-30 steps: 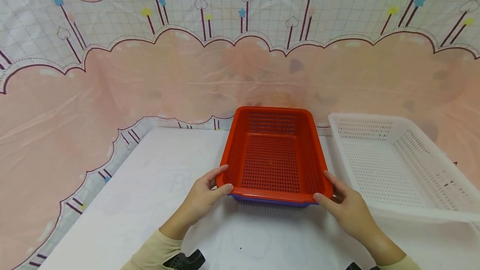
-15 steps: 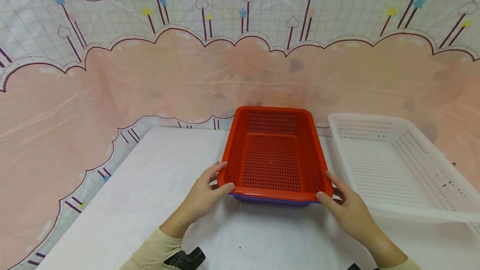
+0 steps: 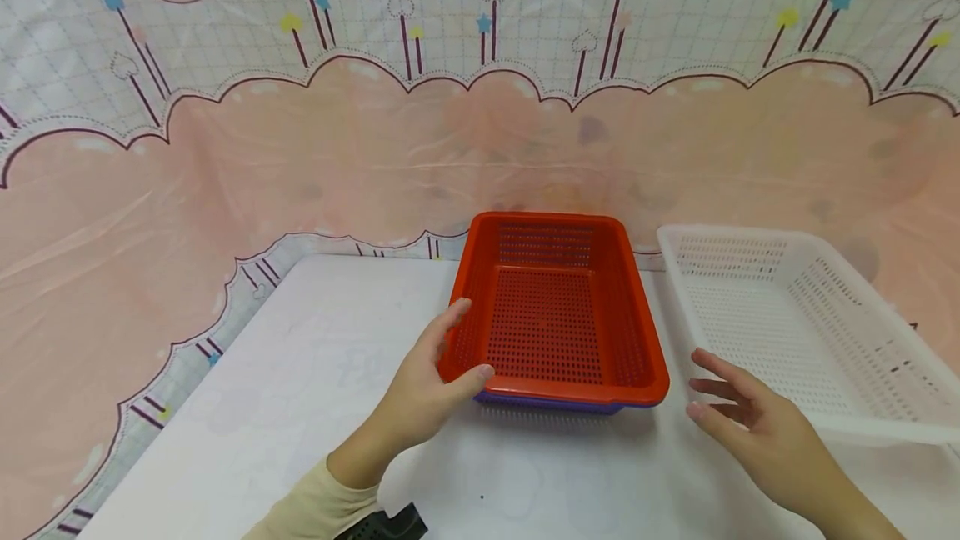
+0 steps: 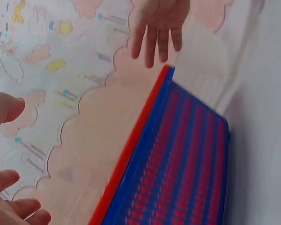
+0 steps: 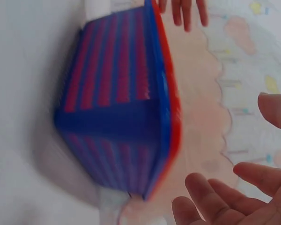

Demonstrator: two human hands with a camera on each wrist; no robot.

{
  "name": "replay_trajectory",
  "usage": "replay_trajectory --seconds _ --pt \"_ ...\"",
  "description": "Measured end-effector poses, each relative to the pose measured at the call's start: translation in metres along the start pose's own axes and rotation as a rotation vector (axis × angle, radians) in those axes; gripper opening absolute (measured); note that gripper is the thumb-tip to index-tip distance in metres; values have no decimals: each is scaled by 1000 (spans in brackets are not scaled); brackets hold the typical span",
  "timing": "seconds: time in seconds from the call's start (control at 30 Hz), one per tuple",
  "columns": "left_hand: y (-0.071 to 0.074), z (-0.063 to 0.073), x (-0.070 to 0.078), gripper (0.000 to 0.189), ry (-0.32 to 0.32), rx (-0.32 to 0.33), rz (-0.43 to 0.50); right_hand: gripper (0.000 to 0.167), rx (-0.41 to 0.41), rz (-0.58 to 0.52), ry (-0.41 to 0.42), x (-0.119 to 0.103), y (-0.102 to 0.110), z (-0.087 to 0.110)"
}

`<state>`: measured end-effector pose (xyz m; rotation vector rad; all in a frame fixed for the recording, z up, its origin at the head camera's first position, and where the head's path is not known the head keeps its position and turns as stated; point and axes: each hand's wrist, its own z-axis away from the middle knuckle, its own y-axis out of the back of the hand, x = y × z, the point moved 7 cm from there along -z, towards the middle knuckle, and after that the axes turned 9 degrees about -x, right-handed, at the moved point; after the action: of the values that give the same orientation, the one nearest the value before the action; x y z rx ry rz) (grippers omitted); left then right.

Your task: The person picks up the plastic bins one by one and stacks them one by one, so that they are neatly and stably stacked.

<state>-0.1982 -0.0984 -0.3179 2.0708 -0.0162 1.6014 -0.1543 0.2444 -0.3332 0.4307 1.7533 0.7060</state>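
A red perforated plastic basket (image 3: 542,390) stands nested inside a blue one (image 3: 551,404) on the white table. In both wrist views the blue basket's slotted outer wall (image 4: 192,140) shows beneath the red rim (image 5: 174,108). My left hand (image 3: 416,390) hovers by the near left corner, fingers extended and thumb spread; the left wrist view shows it apart from the rim. To the right of the baskets, my right hand (image 3: 776,440) is held in the air, its fingers loosely spread and holding nothing. It overlaps the near left edge of a white basket (image 3: 750,419) in the head view.
The larger white basket sits right of the nested pair, with a narrow gap between them. White tabletop (image 3: 337,340) extends to the left. A pink and white patterned cloth (image 3: 375,140) hangs behind the table.
Both hands have let go of the red basket's near corners. The right hand has moved away to the right; the left has lifted slightly off its corner. The baskets stay in place.
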Motion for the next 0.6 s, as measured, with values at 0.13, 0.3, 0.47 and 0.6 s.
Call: replay_trajectory --seconds 0.13,0.3,0.47,0.6 --pt "-22 -7 16 80 -84 -103 92 60 45 7 32 8 23 7" --pt "-57 -23 26 80 -111 -239 200 61 84 54 15 26 50 15" --pt "-92 -38 31 80 -68 -305 266 63 171 26 -3 50 77 22" --pt "-118 -45 37 81 -64 -339 292 65 298 -51 40 65 93 30"
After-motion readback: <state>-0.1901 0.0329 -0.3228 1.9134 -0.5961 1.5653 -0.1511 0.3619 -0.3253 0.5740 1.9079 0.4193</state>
